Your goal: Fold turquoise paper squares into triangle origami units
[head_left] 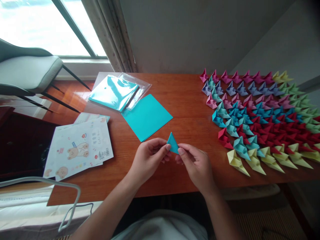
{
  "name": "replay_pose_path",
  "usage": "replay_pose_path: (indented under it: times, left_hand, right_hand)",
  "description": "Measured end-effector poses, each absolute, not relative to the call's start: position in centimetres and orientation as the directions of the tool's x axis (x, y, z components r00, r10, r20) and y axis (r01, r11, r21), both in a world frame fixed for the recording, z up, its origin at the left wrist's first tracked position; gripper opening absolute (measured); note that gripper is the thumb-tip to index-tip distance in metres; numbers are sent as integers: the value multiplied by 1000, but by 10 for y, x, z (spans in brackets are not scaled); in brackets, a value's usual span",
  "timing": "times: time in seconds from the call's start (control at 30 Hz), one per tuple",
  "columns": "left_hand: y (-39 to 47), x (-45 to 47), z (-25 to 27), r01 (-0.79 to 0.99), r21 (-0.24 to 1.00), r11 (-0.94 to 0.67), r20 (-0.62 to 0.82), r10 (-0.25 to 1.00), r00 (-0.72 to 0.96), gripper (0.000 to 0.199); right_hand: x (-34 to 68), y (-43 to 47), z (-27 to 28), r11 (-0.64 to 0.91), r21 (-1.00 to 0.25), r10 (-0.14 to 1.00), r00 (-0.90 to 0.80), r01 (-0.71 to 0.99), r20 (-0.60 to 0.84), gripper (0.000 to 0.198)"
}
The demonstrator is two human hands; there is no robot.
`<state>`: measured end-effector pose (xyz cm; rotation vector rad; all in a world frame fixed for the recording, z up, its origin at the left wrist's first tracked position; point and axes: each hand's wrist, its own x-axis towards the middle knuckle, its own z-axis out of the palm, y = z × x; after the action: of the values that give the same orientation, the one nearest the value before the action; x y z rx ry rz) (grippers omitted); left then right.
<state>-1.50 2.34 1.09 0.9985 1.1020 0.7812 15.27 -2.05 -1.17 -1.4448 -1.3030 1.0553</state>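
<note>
A small teal piece of folded paper [172,142], shaped like a triangle with its tip pointing away from me, is held just above the near part of the table. My left hand [152,155] pinches its left edge between thumb and fingers. On the other side, my right hand [195,163] grips the lower right corner the same way. Some fingertips are hidden behind the paper. Just beyond my left hand lies a stack of square teal paper [148,116], flat on the wood.
A clear plastic packet of teal paper [113,92] lies at the back left. Printed bear sheets [82,146] overhang the table's left edge. Rows of colourful folded paper figures [260,130] cover the right side of the wooden table [190,110]. A chair [30,71] stands by the window.
</note>
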Motion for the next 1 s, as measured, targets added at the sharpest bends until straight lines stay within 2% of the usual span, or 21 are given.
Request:
replay_pose_path:
  times: [0.13,0.43,0.77,1.0]
  left_hand:
    - [24,-16,12,-56,925,377,-346,893,287,27]
    - [24,-15,11,-45,928,371,-342,891,298,28]
    - [22,-15,11,-8,931,364,-341,878,336,29]
    - [20,-14,10,39,951,306,-297,872,389,25]
  right_hand:
    - [153,-19,-10,-87,-990,990,124,111,-73,25]
    - [151,-20,-15,-54,-972,995,90,228,-35,17]
    - [153,-19,-12,-116,-989,993,44,96,-112,17]
    - [151,-14,-16,-114,-988,986,134,109,-99,18]
